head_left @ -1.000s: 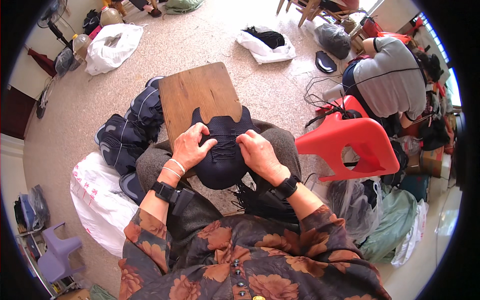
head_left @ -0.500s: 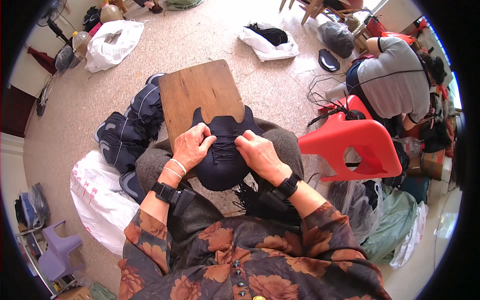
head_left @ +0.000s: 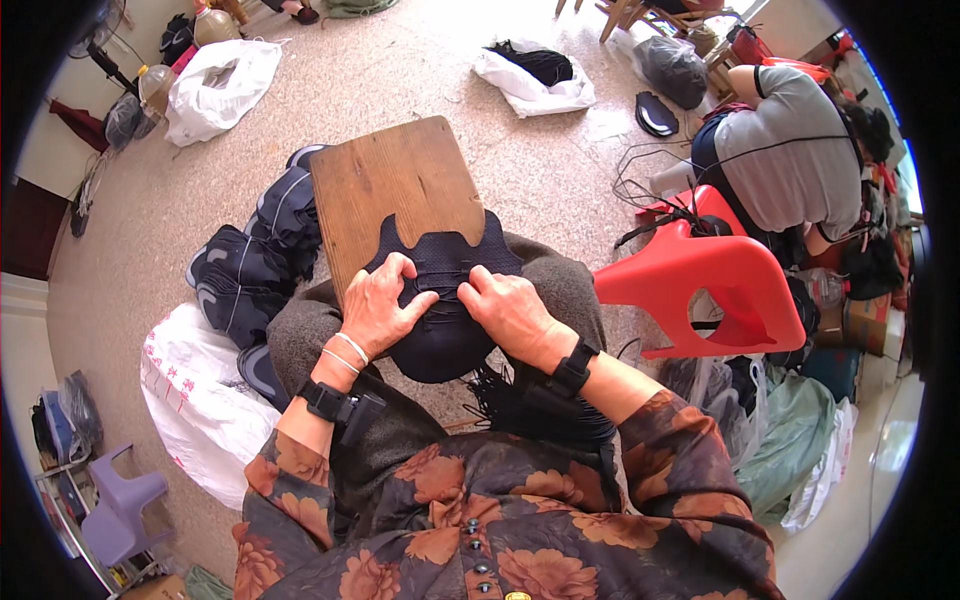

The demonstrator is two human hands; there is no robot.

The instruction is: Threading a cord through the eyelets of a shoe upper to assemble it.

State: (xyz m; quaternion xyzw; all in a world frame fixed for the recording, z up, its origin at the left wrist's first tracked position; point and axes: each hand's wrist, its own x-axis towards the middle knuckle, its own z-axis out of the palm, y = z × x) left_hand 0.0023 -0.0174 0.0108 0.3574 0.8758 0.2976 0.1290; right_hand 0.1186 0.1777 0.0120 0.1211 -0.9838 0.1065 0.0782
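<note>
A dark navy shoe upper [head_left: 445, 352] lies across my lap and the near end of a wooden board [head_left: 400, 170], its rounded toe toward me and its collar flaps pointing away. Thin dark shoelace [head_left: 437, 322] strands cross its middle. My left hand [head_left: 385, 305] rests on the upper's left side, thumb and bent index finger apart, with nothing visible between them. Opposite it, my right hand [head_left: 510, 315] has its thumb and fingers pinched together at the right eyelet edge, on the lace. The exact spot under those fingertips is hidden.
Bundles of tied dark uppers [head_left: 250, 275] lie left of the board, beside a white sack [head_left: 195, 390]. A red plastic stool [head_left: 720, 280] stands to the right; a person in a grey shirt [head_left: 785, 150] bends beyond it. Black laces [head_left: 490, 400] hang below the toe.
My left thumb and index finger have parted and moved down slightly from their pinch at the laces. My right hand has shifted a little left, still pinched.
</note>
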